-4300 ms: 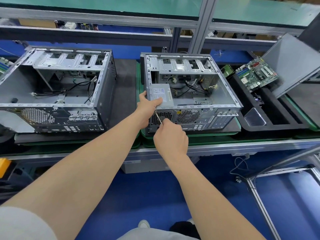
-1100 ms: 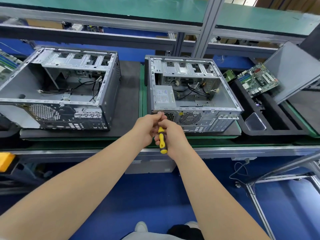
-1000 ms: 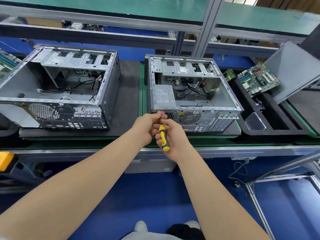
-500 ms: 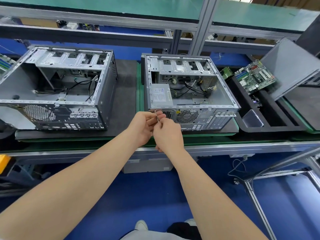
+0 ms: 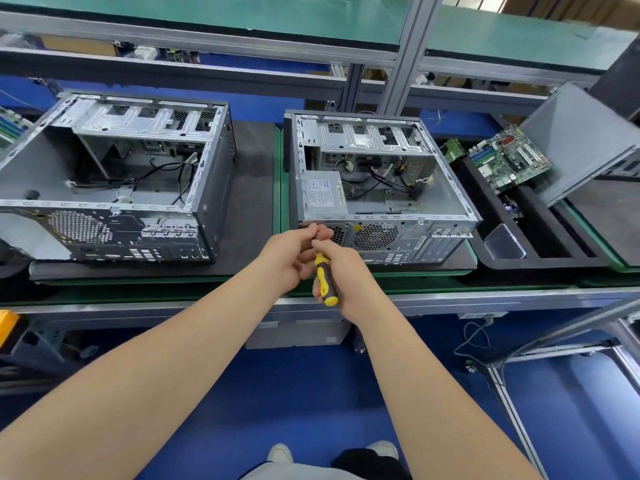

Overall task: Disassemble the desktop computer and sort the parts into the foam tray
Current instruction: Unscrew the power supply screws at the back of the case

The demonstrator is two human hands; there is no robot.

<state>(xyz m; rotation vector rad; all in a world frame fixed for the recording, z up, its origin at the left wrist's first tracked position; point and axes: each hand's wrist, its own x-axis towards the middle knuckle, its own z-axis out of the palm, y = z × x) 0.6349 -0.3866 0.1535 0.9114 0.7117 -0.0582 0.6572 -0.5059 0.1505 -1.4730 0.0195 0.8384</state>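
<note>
Head view: the right hand [image 5: 348, 277] grips the screwdriver [image 5: 323, 280], handle toward the person, shaft aimed away at the near-left rear corner of the computer case [image 5: 398, 239] on the counter [image 5: 256, 202]; the left hand [image 5: 292, 252] pinches the shaft there.

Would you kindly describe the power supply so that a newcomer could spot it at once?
Find the black foam tray, then the open computer case right beside it. In the case's near corner, away from the tray, sits the power supply: the only closed grey box, white label on top, among loose cables.
</note>
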